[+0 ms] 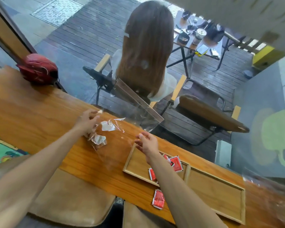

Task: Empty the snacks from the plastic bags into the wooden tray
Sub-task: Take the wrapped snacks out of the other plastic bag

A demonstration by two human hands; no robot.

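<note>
Both forearms reach out over the counter; left hand is up near the far edge, fingers curled round the top of a clear bag that lies crumpled on the wood with pale wrapped snacks showing through it; right hand hovers at the tray's far-left corner, fingers loosely spread, and whether it has hold of the clear film there I cannot tell; tray sits along the near edge, two compartments; red packets lie in the left one, partly under the right forearm; one more red packet lies on the counter just outside the tray's near rim; red helmet rests at the counter's far-left end; another clear bag, blurred, is at the right end.
</note>
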